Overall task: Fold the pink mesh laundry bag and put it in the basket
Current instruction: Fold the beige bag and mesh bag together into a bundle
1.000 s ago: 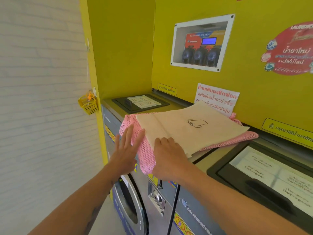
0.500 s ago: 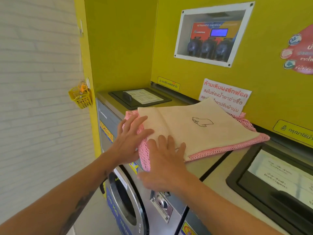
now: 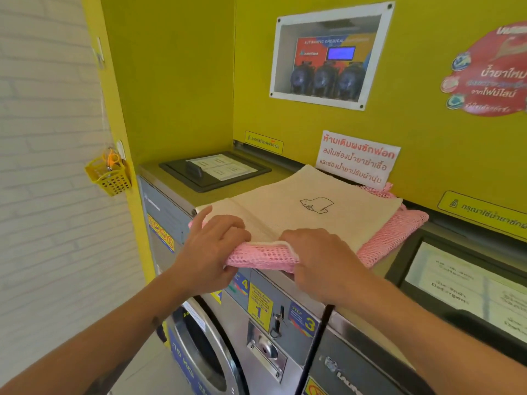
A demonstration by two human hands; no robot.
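The pink mesh laundry bag lies flat on top of a washing machine, with a beige cloth bag bearing a small line drawing stacked on it. My left hand grips the near left corner of the stack, fingers curled over the beige edge and thumb under the pink mesh. My right hand grips the near edge a little to the right, fingers closed over both layers. The pink mesh shows along the front and right edges. No laundry basket is in view.
A small yellow perforated basket holding orange scissors hangs on the yellow pillar at left. A black detergent lid sits behind the stack, another to the right. Yellow wall with a paper notice stands right behind.
Both hands went from lying flat with spread fingers on the stack's near edge to curling closed around that edge. The hanging pink flap at the front is now gathered up in the hands.
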